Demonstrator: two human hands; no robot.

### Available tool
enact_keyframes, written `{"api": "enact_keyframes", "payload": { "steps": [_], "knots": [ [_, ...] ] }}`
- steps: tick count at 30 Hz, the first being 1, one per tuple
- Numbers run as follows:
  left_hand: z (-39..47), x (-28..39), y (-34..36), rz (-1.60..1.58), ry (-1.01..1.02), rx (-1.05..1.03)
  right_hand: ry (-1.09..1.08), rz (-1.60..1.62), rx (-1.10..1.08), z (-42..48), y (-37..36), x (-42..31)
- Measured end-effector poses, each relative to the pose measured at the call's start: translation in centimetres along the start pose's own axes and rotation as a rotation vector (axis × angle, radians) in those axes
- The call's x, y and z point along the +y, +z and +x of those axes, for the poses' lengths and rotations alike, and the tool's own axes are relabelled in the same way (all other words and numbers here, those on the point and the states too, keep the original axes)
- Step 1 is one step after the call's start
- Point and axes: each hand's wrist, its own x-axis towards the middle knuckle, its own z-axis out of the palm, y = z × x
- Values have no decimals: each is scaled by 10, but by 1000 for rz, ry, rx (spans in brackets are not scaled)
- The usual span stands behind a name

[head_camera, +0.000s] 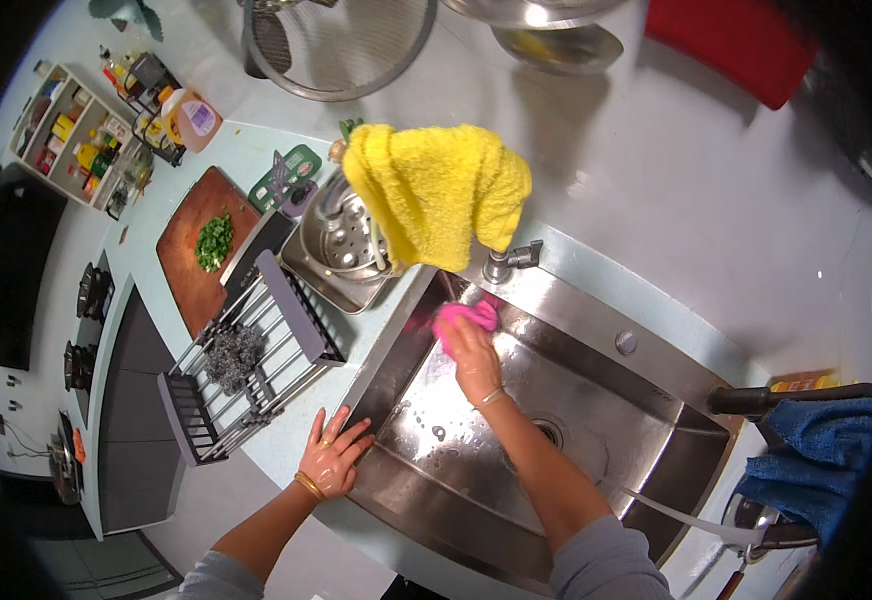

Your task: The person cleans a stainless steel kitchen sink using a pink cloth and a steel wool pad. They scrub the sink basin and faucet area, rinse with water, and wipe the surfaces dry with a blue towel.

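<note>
A pink cloth is under the fingers of my right hand, pressed to the far left corner of a stainless steel sink. The sink floor is wet, with water drops at its left, and the drain is partly hidden by my right forearm. My left hand rests wet with fingers spread on the counter at the sink's left front edge, holding nothing. A yellow towel hangs over something near the faucet base, hiding most of it.
Left of the sink are a grey dish rack with a steel wool scrubber, a steel tray with a pot, and a cutting board bearing chopped greens. A blue towel hangs at the right beside a pan handle.
</note>
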Motion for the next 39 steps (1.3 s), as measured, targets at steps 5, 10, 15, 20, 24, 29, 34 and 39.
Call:
{"api": "enact_keyframes", "payload": {
  "steps": [5, 10, 15, 20, 24, 29, 34, 39],
  "knots": [
    [2, 8, 8, -20, -44, 38, 252, 4, -129, -13, 42, 52],
    [6, 8, 12, -27, -69, 2, -25, -386, -265, -57, 97, 23],
    [3, 3, 15, -87, -59, 7, -310, -261, -422, -109, 61, 25],
    [1, 2, 9, -112, -73, 19, -344, -639, -12, 22, 20, 33],
    [3, 2, 13, -145, -48, 45, -213, -759, -226, -42, -19, 87],
    [-6, 1, 10, -88, -74, 34, 323, -663, -451, -141, -51, 108],
    [-2, 4, 4, -41, -70, 4, 247, -386, -154, -80, 1, 72],
    [-1, 2, 12, -53, -43, 73, -55, -244, -230, -96, 87, -7]
  ]
}}
